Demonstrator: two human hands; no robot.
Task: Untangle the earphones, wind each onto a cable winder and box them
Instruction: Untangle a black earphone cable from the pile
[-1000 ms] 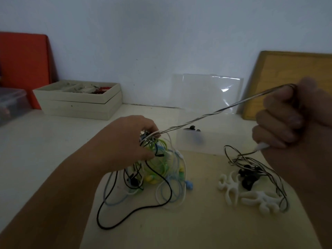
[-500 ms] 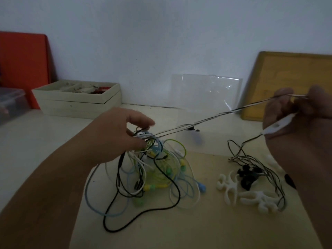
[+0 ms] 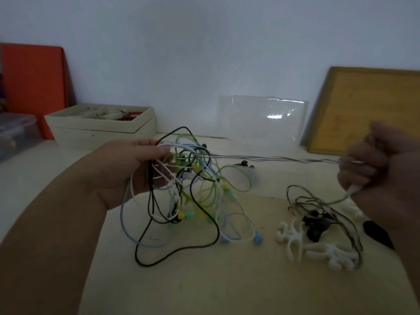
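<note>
While the striped cable (image 3: 272, 159) is stretched taut across the middle of the frame: a knot may be tightened inside the tangle of earphones (image 3: 197, 196) if the pull is made harder; the thin wire may also be strained at its end piece.
Left hand (image 3: 136, 169): curled round several cables at centre left; the tangle is held lifted, its lower loops trailing on the desk (image 3: 227, 287); were this grip loosened, the whole bundle would likely be dragged rightward.
Right hand (image 3: 384, 169): blurred at the right edge; the striped cable is pinched in its fingers; a white end piece is seen below them.
Snag risk: a slack coil, apparently of the same cable, lies at lower right across the white cable winders (image 3: 293, 242); these could be caught and swept along.
Desk: pale and matt; dimly lit.
Room: white wall (image 3: 204, 42); cream box (image 3: 102, 133) at upper left; orange board (image 3: 31, 87) behind it; clear plastic case (image 3: 261, 119) at upper centre; wooden board (image 3: 368, 105) leaned at upper right.
</note>
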